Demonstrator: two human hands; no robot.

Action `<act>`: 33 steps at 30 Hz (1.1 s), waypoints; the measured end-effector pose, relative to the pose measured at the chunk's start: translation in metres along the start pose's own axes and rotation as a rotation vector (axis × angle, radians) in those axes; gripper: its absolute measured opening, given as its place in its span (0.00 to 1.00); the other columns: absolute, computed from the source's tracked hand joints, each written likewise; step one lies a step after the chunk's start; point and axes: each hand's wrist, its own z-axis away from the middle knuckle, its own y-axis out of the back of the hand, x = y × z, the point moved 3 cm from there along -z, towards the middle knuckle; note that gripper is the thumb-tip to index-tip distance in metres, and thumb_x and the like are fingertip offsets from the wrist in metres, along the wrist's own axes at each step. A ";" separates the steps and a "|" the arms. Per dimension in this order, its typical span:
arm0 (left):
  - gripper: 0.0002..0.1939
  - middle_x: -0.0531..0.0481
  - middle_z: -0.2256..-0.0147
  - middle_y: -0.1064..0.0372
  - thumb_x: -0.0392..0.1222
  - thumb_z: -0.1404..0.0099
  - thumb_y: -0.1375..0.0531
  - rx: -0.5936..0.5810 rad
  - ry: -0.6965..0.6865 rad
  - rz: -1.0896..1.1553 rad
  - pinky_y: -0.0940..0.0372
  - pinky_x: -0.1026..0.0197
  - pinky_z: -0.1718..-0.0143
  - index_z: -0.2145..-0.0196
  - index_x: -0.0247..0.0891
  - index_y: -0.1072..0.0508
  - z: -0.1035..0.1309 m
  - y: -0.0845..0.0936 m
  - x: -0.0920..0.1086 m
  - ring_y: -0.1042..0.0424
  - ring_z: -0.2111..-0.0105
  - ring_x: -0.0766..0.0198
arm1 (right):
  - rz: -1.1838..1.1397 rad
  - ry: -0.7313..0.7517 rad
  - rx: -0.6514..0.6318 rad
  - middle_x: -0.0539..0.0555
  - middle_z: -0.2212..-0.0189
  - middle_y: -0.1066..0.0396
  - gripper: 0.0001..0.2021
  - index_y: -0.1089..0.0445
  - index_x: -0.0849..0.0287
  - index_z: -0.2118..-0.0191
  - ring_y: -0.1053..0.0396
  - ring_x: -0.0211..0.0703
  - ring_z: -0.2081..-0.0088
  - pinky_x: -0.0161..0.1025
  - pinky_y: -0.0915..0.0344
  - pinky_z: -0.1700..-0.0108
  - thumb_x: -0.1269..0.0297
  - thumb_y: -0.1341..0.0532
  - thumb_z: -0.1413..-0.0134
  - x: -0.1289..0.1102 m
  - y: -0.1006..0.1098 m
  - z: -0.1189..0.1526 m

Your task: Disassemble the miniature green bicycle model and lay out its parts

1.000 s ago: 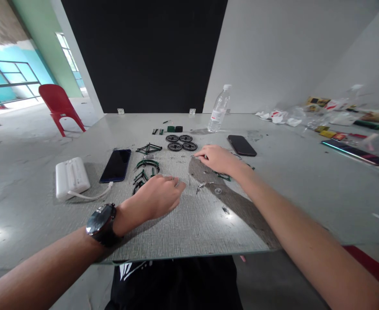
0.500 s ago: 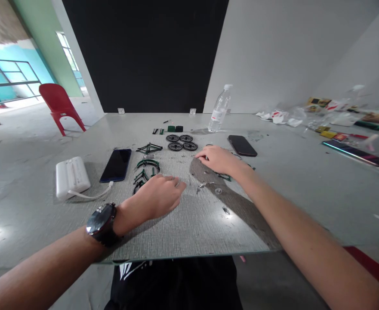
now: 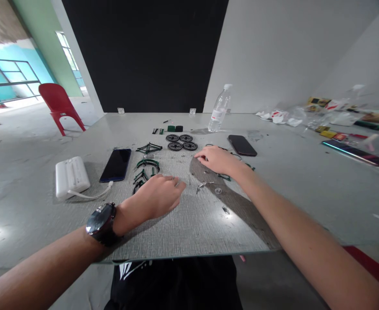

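Note:
My left hand [image 3: 161, 194] rests on the table, fingers curled together; what they hold, if anything, is hidden. Just beyond it lie curved green and black parts [image 3: 148, 163] and a small frame [image 3: 149, 148]. My right hand [image 3: 212, 158] reaches down beside tiny metal pieces [image 3: 183, 156], its fingertips pinched; I cannot make out anything between them. Four black spoked wheels [image 3: 175, 146] lie past both hands. Nearer me are silvery small parts [image 3: 202, 186] and a clear round disc [image 3: 218, 190]. Thin green parts are partly covered by my right hand.
A white power bank [image 3: 72, 177] is cabled to a phone [image 3: 115, 165] on the left. Beyond my right hand are another phone [image 3: 242, 145] and a clear bottle [image 3: 220, 108]. A long dark phone [image 3: 356, 152] and packaging [image 3: 286, 117] lie at the right.
My right hand has shifted very slightly left over the small metal pieces. My left hand has stayed in place.

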 end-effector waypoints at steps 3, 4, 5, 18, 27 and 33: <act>0.09 0.44 0.61 0.27 0.38 0.27 0.50 -0.008 0.000 0.002 0.34 0.54 0.64 0.57 0.34 0.31 0.000 0.000 0.000 0.26 0.63 0.55 | -0.005 0.010 -0.001 0.59 0.54 0.23 0.18 0.20 0.51 0.54 0.29 0.56 0.54 0.50 0.34 0.58 0.60 0.47 0.39 -0.002 0.002 0.001; 0.09 0.44 0.61 0.27 0.38 0.28 0.50 -0.009 0.000 0.006 0.34 0.54 0.64 0.57 0.34 0.31 0.000 0.000 0.000 0.26 0.63 0.55 | -0.007 0.012 -0.002 0.59 0.54 0.23 0.18 0.20 0.51 0.54 0.29 0.56 0.54 0.50 0.34 0.58 0.60 0.47 0.38 -0.003 0.003 0.001; 0.09 0.43 0.61 0.27 0.38 0.28 0.50 -0.007 0.000 0.010 0.34 0.54 0.64 0.57 0.34 0.31 0.000 0.000 0.000 0.26 0.63 0.55 | -0.008 0.013 -0.004 0.59 0.54 0.23 0.18 0.20 0.51 0.55 0.29 0.55 0.55 0.49 0.35 0.59 0.60 0.47 0.38 -0.004 0.003 0.001; 0.10 0.44 0.61 0.27 0.39 0.27 0.51 -0.003 -0.004 -0.001 0.34 0.54 0.64 0.57 0.35 0.31 0.000 -0.001 0.000 0.27 0.63 0.55 | -0.003 -0.017 0.025 0.57 0.54 0.22 0.18 0.21 0.52 0.54 0.27 0.52 0.59 0.48 0.35 0.60 0.61 0.47 0.39 0.001 0.010 0.002; 0.10 0.44 0.61 0.28 0.38 0.27 0.50 -0.014 0.003 0.000 0.33 0.54 0.64 0.55 0.34 0.31 0.001 0.002 0.001 0.27 0.63 0.55 | 0.004 -0.203 0.112 0.58 0.62 0.21 0.16 0.21 0.54 0.53 0.27 0.48 0.67 0.46 0.35 0.63 0.62 0.43 0.40 0.051 0.033 0.013; 0.11 0.43 0.60 0.27 0.38 0.27 0.51 -0.028 0.012 -0.020 0.32 0.53 0.63 0.55 0.34 0.30 0.000 0.002 0.002 0.27 0.61 0.54 | 0.020 -0.346 0.113 0.57 0.62 0.20 0.15 0.21 0.55 0.55 0.25 0.50 0.62 0.46 0.33 0.57 0.65 0.43 0.41 0.098 0.051 0.028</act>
